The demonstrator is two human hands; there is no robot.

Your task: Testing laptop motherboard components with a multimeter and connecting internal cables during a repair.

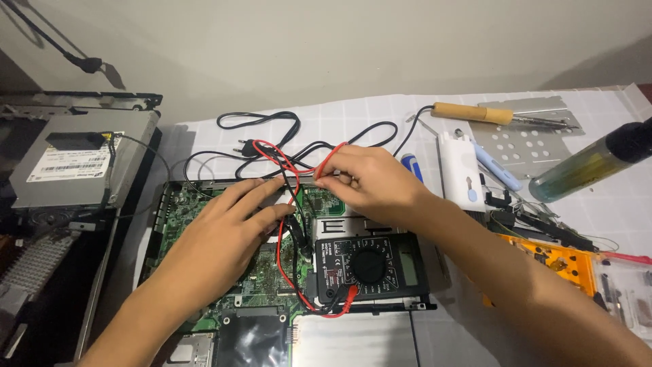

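**Probing a green board with a meter**

While a grey drive (75, 160) sits on dark gear at far left, out of the way, the green board (204, 217) lies flat on the white sheet, directly under both hands. The left hand (227, 228) rests on the board with fingers stretched forward and loosely open, apparently steadying a black lead (293, 228) near its fingertips; whether it truly grips the lead cannot be told. Just right of it, the black meter (370, 266) lies on the board's lower part, dial up so it can be read, red and black leads plugged in at its bottom edge. The right hand (363, 180) is closed, pinching the red lead (329, 158) at the board's top edge. Farther right lie a white plastic piece (462, 170), a wooden-handled iron (496, 115) on a perforated plate, a greenish bottle (584, 166) and an orange tray (560, 261).
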